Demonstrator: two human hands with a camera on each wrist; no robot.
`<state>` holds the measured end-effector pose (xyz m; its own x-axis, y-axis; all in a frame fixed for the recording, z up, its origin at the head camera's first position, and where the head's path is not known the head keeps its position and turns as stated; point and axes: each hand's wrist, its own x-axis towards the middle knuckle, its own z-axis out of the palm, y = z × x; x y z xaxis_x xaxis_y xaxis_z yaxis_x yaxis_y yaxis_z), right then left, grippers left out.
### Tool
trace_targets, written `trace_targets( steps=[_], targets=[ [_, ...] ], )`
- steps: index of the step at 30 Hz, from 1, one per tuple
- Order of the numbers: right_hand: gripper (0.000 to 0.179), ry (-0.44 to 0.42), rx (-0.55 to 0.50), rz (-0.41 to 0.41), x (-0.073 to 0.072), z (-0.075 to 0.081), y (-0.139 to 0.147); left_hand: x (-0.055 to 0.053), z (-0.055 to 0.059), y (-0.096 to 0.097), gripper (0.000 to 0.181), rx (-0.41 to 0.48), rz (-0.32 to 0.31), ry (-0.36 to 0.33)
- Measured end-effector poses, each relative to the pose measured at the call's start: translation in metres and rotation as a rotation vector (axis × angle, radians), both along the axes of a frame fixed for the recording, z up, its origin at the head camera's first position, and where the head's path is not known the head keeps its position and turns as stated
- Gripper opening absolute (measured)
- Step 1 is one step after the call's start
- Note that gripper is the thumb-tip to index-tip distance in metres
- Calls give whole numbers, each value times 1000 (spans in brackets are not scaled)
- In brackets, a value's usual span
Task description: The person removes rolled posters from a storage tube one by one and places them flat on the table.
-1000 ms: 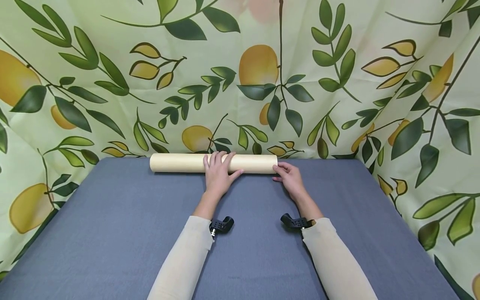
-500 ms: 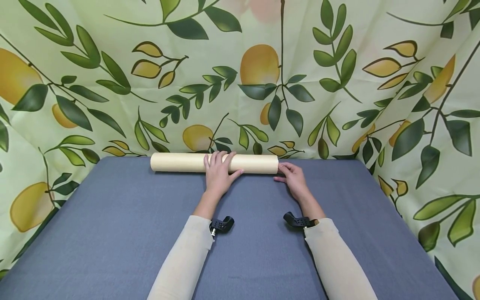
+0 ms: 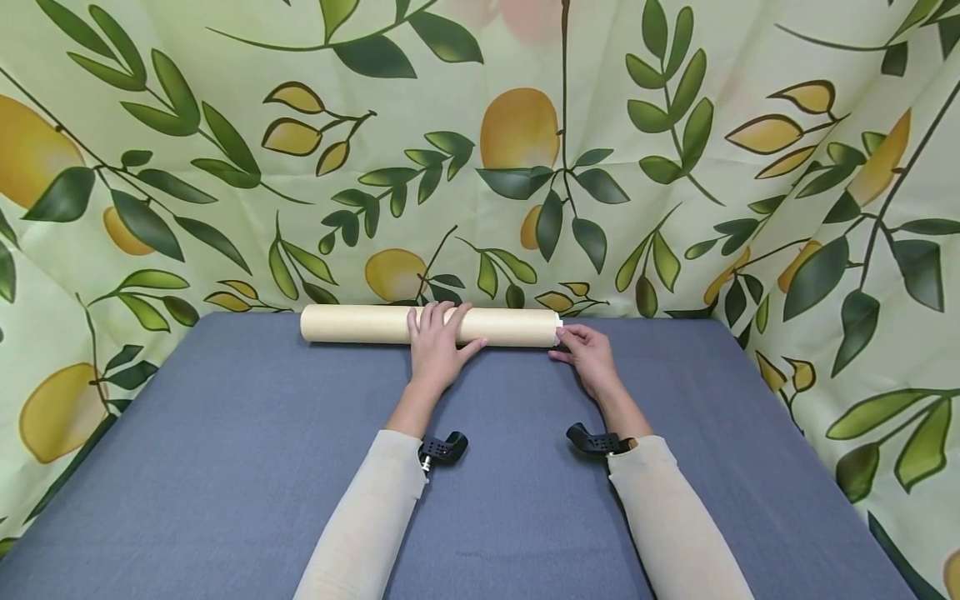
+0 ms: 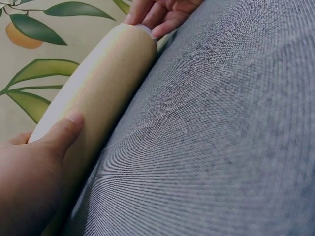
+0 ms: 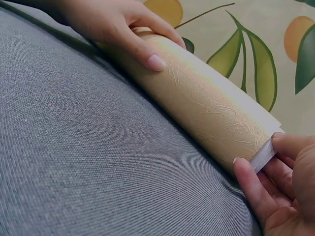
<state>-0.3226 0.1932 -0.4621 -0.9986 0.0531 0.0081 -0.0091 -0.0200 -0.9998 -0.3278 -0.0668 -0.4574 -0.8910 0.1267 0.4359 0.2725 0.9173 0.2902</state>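
A long cream cardboard tube (image 3: 352, 324) lies sideways along the far edge of the table. My left hand (image 3: 437, 346) holds it near the middle, with fingers over the top and the thumb along the near side. At its right end a narrow white edge, like rolled paper (image 5: 264, 155), sticks out of the opening. My right hand (image 3: 588, 358) pinches that white edge, its fingers around the tube's mouth. In the left wrist view, the right fingertips (image 4: 160, 30) touch the end. The tube's inside is hidden.
Blue-grey cloth (image 3: 495, 517) covers the table. Directly behind the tube hangs a curtain (image 3: 300, 208) printed with lemons and leaves, which also lines both sides. Black wrist cameras (image 3: 444, 449) sit on both wrists.
A white edge has come out of the tube's right end, where none showed a second ago. My right hand has shifted slightly right; the left hand stays on the tube.
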Motion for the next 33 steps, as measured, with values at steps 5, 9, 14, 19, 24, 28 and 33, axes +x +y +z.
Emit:
trace_targets(
  steps=[5,9,14,19,24,28,33],
  targets=[
    [30,1,-29,-38,-1,0,0,1,1,0,70,0,-1,4],
    [22,7,-35,-99,-2,0,0,0,1,0,70,7,-8,16],
    [20,0,-10,-157,-2,0,2,0,3,-1,70,3,-10,-5],
    [21,-4,14,-179,-3,1,7,0,4,-2,70,-7,-5,-23],
    [23,27,54,-175,-3,1,11,-1,4,-3,70,-13,-2,-15],
    [26,42,77,-177,-3,1,15,-1,4,-4,70,-7,-1,-20],
    [30,38,74,-225,-4,0,18,-2,5,-6,70,-3,9,-28]
  ],
)
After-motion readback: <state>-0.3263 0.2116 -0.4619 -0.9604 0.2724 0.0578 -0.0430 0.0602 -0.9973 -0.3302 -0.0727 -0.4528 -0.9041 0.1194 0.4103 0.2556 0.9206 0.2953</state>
